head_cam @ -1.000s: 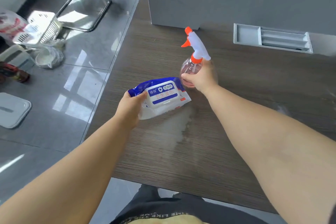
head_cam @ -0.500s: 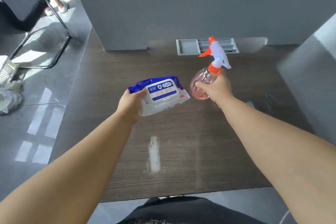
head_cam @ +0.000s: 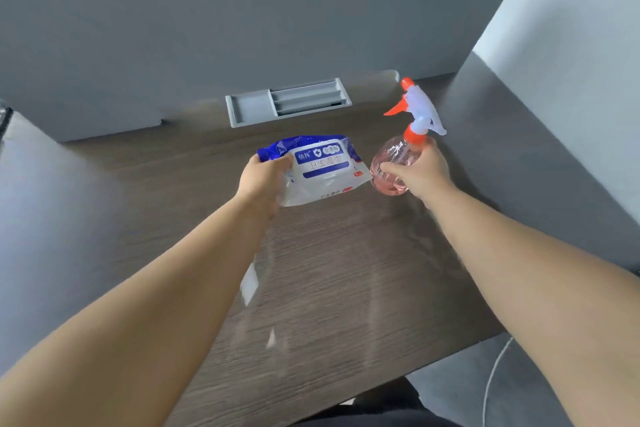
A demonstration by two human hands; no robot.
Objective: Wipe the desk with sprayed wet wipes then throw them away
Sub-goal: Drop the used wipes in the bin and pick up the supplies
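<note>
A blue and white pack of wet wipes (head_cam: 322, 170) is held by its left end in my left hand (head_cam: 259, 180), raised a little over the dark wood-grain desk (head_cam: 329, 281). My right hand (head_cam: 420, 172) grips the round body of a clear pink spray bottle (head_cam: 393, 166) with a white and orange trigger head, just to the right of the pack. The bottle stands nearly upright, its nozzle pointing left. Both sit over the middle of the desk.
A grey partition (head_cam: 242, 28) closes the back of the desk, and another grey panel (head_cam: 554, 149) runs along the right side. A grey cable tray (head_cam: 287, 102) is set into the desk at the back. Light streaks glare on the desk surface near me.
The view has swung right and up, from the desk's left edge and floor to the partitioned desk centre. Both hands have carried the pack and the bottle along, keeping their grips.
</note>
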